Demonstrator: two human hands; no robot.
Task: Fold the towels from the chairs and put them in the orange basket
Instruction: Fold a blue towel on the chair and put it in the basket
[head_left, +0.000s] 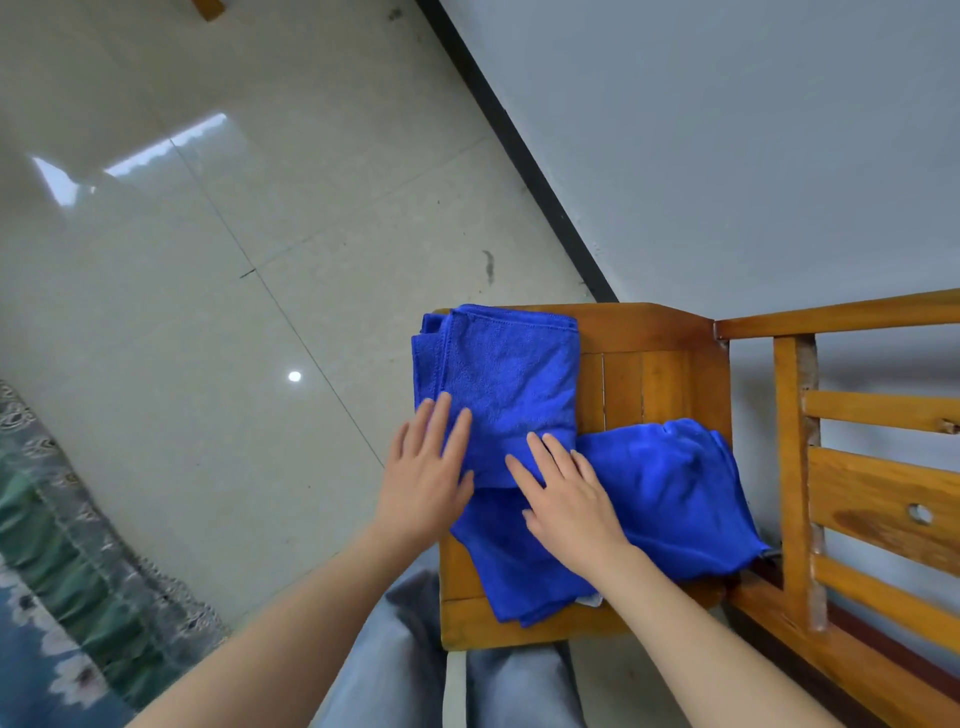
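No text I can read, small white tag (590, 601) at towel (670, 493) edge, too small to make out

A folded towel (504, 379) lies on the far left part of the chair seat (649, 374). A loose towel (670, 493) lies nearer and to the right, touching it. The left hand (423, 467) rests flat on the folded towel's near corner. The right hand (566, 493) lies flat just beside it, where both towels meet. The chair back (883, 499) stands on the right.
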